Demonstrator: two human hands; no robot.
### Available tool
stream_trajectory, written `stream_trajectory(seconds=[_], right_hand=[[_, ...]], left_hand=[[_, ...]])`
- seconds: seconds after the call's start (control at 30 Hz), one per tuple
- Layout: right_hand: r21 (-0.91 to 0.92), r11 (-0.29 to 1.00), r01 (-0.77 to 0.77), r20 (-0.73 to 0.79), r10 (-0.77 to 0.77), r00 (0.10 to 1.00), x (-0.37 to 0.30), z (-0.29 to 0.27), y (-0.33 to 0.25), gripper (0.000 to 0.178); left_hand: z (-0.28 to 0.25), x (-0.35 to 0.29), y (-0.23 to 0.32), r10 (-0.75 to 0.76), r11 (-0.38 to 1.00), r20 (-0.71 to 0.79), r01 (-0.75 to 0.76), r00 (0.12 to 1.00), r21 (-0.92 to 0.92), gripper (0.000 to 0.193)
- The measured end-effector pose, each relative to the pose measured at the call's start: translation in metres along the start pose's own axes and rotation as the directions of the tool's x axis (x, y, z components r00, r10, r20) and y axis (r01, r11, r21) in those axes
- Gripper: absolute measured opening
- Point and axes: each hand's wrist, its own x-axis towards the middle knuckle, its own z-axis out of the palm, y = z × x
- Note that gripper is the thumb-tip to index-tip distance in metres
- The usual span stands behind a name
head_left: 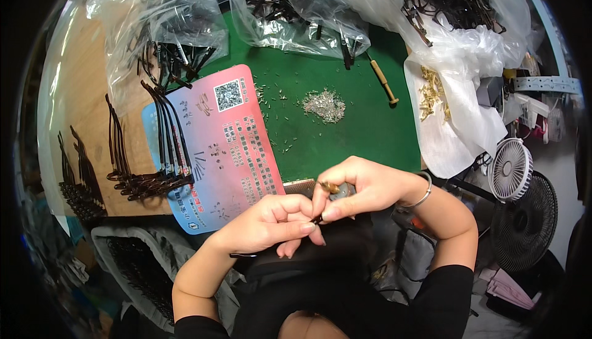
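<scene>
In front of my body my two hands meet, fingertips almost touching. My left hand (280,223) is closed on a dark eyeglass temple (243,255), whose thin end sticks out below my wrist. A small dark end of it shows between the fingertips. My right hand (364,191) is closed in a pinch at that end. A brass-coloured piece (330,187) pokes out by its index finger; most of it is hidden, so its kind cannot be told. Beyond my hands a pile of tiny silvery screws (324,106) lies on the green mat (302,154).
A pink and blue printed mat (237,135) holds small loose parts. Rows of dark temples (166,135) stand on the left. Plastic bags of temples (271,0) line the back. A screwdriver (383,83), gold-coloured hinges (430,92) on white wrapping and a white fan (510,169) are right.
</scene>
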Motion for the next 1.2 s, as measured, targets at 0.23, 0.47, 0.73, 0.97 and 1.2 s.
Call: stream_trajectory(seconds=[0.23,0.47,0.73,0.97,1.2], right_hand=[[0.169,0.925,-0.339,-0.108,0.360,0.927,0.004,-0.001,0.003,0.040],[-0.631,0.726,-0.272,-0.410,-0.014,0.912,-0.006,0.020,0.005,0.040],[-0.871,0.161,-0.464,-0.488,-0.186,0.853,-0.002,0.024,0.017,0.061],[-0.740,0.548,-0.389,-0.570,-0.205,0.795,-0.025,0.007,0.010,0.042],[-0.815,0.320,-0.483,-0.569,-0.278,0.774,-0.023,0.015,0.017,0.037]], left_hand=[[0.015,-0.001,-0.017,0.221,0.948,-0.237,-0.150,0.946,0.281,0.028],[0.014,0.001,-0.026,0.348,0.856,-0.362,-0.135,0.865,0.500,0.032],[0.003,0.014,-0.028,0.537,0.750,-0.504,-0.110,0.677,0.652,0.029],[0.000,0.017,-0.030,0.564,0.744,-0.508,-0.133,0.652,0.655,0.028],[0.001,0.018,-0.031,0.595,0.705,-0.496,-0.116,0.632,0.699,0.027]])
